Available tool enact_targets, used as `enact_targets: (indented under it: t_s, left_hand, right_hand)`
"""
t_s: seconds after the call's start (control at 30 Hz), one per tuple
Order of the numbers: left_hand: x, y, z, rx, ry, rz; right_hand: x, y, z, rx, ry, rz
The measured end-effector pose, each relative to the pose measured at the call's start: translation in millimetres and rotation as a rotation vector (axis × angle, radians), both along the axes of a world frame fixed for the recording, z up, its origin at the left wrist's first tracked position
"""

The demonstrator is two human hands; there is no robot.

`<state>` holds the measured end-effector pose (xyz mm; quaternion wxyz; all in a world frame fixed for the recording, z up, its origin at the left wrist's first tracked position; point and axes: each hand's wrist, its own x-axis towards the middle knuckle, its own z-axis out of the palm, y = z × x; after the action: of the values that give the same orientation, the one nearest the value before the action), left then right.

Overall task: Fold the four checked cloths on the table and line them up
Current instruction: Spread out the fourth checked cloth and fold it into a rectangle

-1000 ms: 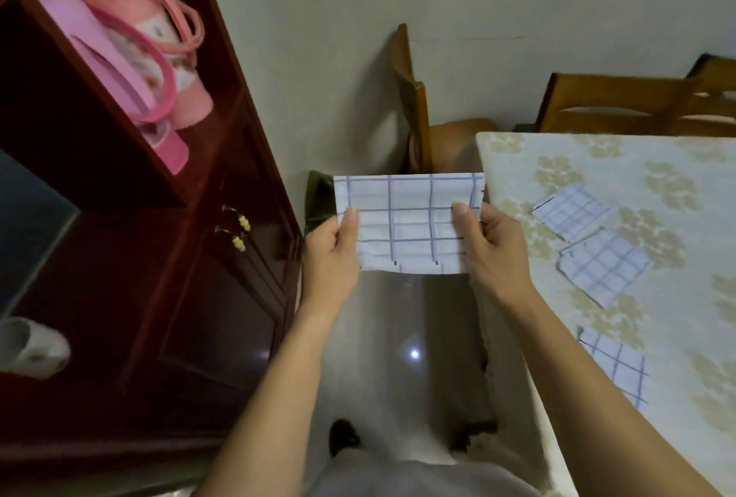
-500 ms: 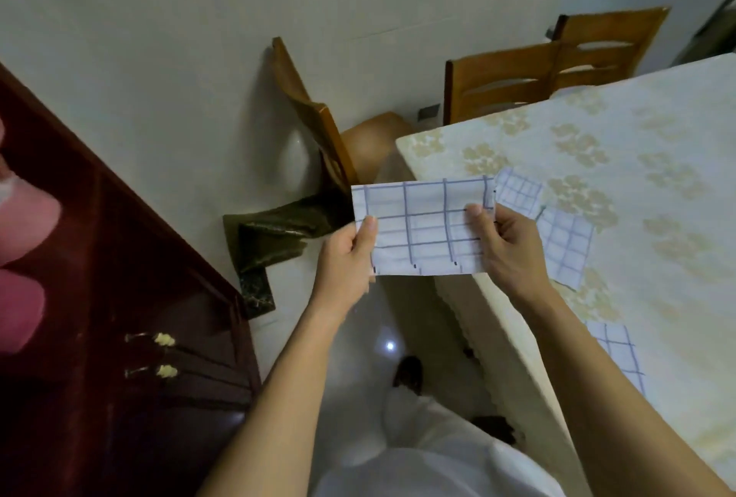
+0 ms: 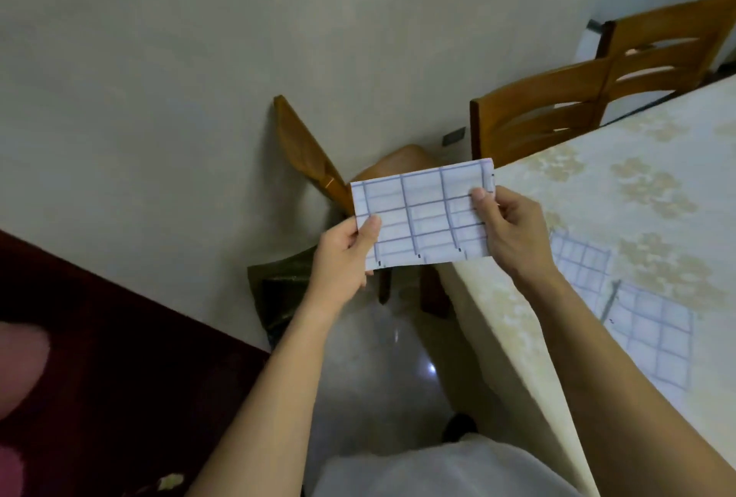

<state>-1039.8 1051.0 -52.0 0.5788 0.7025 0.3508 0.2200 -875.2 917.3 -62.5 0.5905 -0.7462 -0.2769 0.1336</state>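
A white cloth with blue checks [image 3: 422,214], folded into a rectangle, hangs in the air off the table's left edge. My left hand [image 3: 342,257] pinches its lower left corner and my right hand [image 3: 511,231] pinches its right edge. On the table [image 3: 637,186] two more checked cloths lie flat beyond my right forearm: one close to my right wrist [image 3: 579,263], the other nearer me [image 3: 653,333]. My right arm hides parts of both.
The table carries a pale floral cover and fills the right side. Wooden chairs stand at its far side [image 3: 533,106] and against the wall [image 3: 310,154]. A dark red cabinet [image 3: 119,357] is at the left; a dark green bag [image 3: 278,289] lies on the floor.
The view has swung right and tilted; the cabinet has slid out to the lower left. Both hands keep their hold on the folded cloth, now tilted up at its right end.
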Motion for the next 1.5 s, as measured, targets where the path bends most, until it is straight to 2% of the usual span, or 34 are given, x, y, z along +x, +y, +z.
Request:
enact_targets:
  t_s: [0.23,0.43,0.63,0.73,0.83,0.93,1.0,1.07,1.17,1.33,1.5]
  left_hand:
    - [63.0,43.9,-40.7,-0.15,0.137,-0.303]
    - [142.9,105.0,-59.0,-0.37,0.025,-0.351]
    - [207.3,164.2,-50.5,-0.416,-0.01,-0.51]
    - [233.8,177.2,-51.7,-0.383,0.027,-0.625]
    - [258.2,166.6,-60.4,-0.414,0.069,-0.68]
    - [270.1,144.4,-72.4,-0.502,0.104,-0.698]
    - [280.0,126.6,-80.3,-0.538,0.131,-0.668]
    - [288.2,115.9,-89.3,-0.577,0.173,-0.643]
    - [292.3,115.0,-102.4,-0.608,0.296,-0.747]
    - [299.8,126.7,-140.3,-0.393,0.427,-0.729]
    - [297.7,114.3,-197.9,-0.106,0.733,-0.734]
  right_hand:
    - [56.2,14.1,-28.7,-0.089,0.071,-0.13]
    - [92.4,48.3,-25.8,-0.107,0.075,-0.248]
    - [121.5,81.5,-3.9,-0.133,0.084,-0.349]
    - [128.1,77.5,-1.4,-0.081,0.103,-0.478]
    - [124.0,60.5,-14.6,0.048,0.288,-0.638]
    - [116.4,52.1,-29.4,0.133,0.511,-0.614]
    - [121.9,45.3,-39.2,0.226,0.58,-0.629]
    - [133.3,41.7,-50.6,0.26,0.57,-0.626]
    - [152.9,42.6,-76.6,0.149,0.529,-0.674]
    - [175.3,50.9,-127.0,0.012,0.543,-0.705]
    - [142.1,53.2,-190.9,-0.41,0.661,-0.617]
